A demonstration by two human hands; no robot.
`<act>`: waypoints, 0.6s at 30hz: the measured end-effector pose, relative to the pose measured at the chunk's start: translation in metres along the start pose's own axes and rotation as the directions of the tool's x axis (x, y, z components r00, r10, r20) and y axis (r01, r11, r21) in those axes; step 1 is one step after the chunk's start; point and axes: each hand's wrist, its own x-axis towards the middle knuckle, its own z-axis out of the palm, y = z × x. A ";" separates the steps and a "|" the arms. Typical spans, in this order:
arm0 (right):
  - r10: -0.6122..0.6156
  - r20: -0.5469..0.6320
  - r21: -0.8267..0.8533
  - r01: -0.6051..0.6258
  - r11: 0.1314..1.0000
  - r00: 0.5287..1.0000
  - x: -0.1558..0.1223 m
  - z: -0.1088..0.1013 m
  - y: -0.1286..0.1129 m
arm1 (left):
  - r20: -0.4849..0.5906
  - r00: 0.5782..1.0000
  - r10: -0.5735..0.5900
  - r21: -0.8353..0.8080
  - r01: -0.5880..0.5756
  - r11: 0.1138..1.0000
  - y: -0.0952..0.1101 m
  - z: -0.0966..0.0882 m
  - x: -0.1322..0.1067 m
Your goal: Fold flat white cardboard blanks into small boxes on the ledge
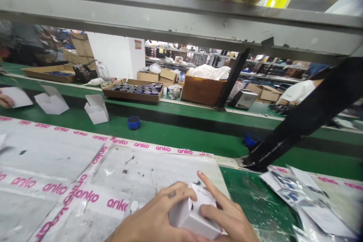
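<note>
While both hands meet near the close edge of the worktop point(170, 164), the small white box point(195, 221) sits between them, to the right of the worktop's middle. The left hand point(159, 213) holds the box from the left, its fingers curled narrowly around it and the index finger bent over the upper edge. The right hand point(234, 217) grips the other side, one finger bent onto the upper face and the index finger stretched out toward the worktop's far edge. Just beside the left hand lies a small white round piece point(134, 207), partly hidden.

White sheeting bound with pink-lettered tape point(90, 196) covers the left part of the worktop; toward the right edge, past a green stretch, lie flat plastic packets point(312, 200).

Beyond the worktop's far edge, a green surface point(181, 128) carries two open white cartons point(96, 110), a blue round piece point(133, 122) and, next to the slanted black post point(295, 117), another blue piece point(251, 140). At its left end, another person's hand point(5, 100) touches a white carton point(18, 97). Along its far edge stands a cardboard tray point(133, 96) of dark round pieces.
</note>
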 end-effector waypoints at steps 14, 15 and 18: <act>-0.033 -0.052 0.129 0.040 0.991 0.998 0.005 -0.032 0.001 | -0.186 0.949 0.253 0.049 -0.248 0.967 0.000 0.004 -0.004; -0.054 -0.050 0.125 0.060 0.990 0.997 0.007 -0.035 0.001 | -0.197 0.946 0.256 0.046 -0.252 0.967 0.000 0.004 -0.004; -0.025 0.003 0.082 0.024 0.996 1.000 0.008 -0.039 -0.004 | -0.140 0.943 0.303 0.086 -0.293 0.952 0.004 0.002 -0.003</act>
